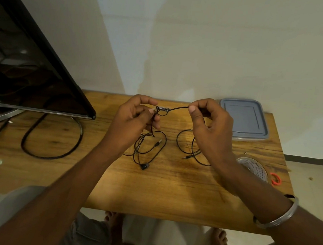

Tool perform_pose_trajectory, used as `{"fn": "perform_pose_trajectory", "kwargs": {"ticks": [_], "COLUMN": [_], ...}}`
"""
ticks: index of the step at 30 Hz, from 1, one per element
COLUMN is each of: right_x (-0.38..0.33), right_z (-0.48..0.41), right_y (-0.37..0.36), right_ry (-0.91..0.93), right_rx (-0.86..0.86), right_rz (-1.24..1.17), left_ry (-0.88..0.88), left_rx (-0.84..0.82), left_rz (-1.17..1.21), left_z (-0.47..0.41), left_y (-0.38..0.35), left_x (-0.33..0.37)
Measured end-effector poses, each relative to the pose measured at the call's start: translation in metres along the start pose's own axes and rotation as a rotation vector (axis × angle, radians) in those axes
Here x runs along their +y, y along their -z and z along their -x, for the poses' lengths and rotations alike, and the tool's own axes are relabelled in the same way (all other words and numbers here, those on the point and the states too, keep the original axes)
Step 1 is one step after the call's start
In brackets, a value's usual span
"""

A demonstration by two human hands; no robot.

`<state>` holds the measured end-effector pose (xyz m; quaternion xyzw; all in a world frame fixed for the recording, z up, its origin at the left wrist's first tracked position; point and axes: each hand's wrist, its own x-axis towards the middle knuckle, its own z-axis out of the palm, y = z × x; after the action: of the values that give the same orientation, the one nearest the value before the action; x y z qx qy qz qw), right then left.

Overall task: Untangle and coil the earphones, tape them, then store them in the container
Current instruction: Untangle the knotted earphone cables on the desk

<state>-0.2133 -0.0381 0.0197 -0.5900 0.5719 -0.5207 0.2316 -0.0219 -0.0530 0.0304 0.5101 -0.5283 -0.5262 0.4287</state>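
Black wired earphones (151,145) lie tangled on the wooden table (151,189), with loops, an earbud and jack plugs showing. I hold part of the cable raised above the table. My left hand (133,120) pinches a small knotted section with the inline piece. My right hand (209,124) pinches the cable a short way to the right, so a short stretch runs taut between them. A grey-lidded container (245,120) sits closed at the back right. A roll of clear tape (254,167) lies at the right, partly behind my right forearm.
A dark monitor (24,71) on a curved metal stand fills the left back, with a thick black cable (51,142) looping on the table. A small orange clip (275,180) lies near the right edge. My knees and bare feet show below the front edge.
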Motion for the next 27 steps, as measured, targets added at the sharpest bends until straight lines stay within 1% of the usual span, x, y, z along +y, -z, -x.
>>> {"fn": "perform_pose_trajectory", "kwargs": {"ticks": [2, 6, 10, 12, 14, 18, 24, 27], "right_x": [0.0003, -0.0008, -0.0020, -0.0024, -0.0023, -0.0009, 0.0026, 0.0066], "right_z": [0.0001, 0.0000, 0.0005, 0.0003, 0.0000, -0.0004, -0.0004, -0.0017], "right_y": [-0.0001, -0.0002, 0.0000, 0.0003, 0.0007, 0.0011, 0.0030, 0.0050], "right_ry": [0.000, 0.018, 0.022, 0.019, 0.013, 0.014, 0.024, 0.028], "right_rx": [-0.001, 0.010, 0.021, 0.024, 0.023, 0.030, 0.036, 0.036], "right_rz": [-0.004, -0.006, -0.008, -0.008, -0.016, -0.012, 0.049, 0.099], "left_ry": [0.027, 0.015, -0.037, -0.076, -0.085, -0.070, -0.115, -0.063], "left_rx": [0.004, -0.027, -0.052, -0.015, 0.042, 0.103, 0.134, 0.089], "left_rz": [0.037, 0.008, -0.113, -0.153, -0.136, -0.006, -0.064, -0.019], "left_z": [0.0008, 0.0037, 0.0056, 0.0050, 0.0029, 0.0001, 0.0006, 0.0002], "left_y": [-0.0014, -0.0036, -0.0039, -0.0042, -0.0035, -0.0004, 0.0000, 0.0020], "left_x": [0.0013, 0.0051, 0.0014, -0.0019, -0.0011, 0.0022, 0.0005, 0.0015]}}
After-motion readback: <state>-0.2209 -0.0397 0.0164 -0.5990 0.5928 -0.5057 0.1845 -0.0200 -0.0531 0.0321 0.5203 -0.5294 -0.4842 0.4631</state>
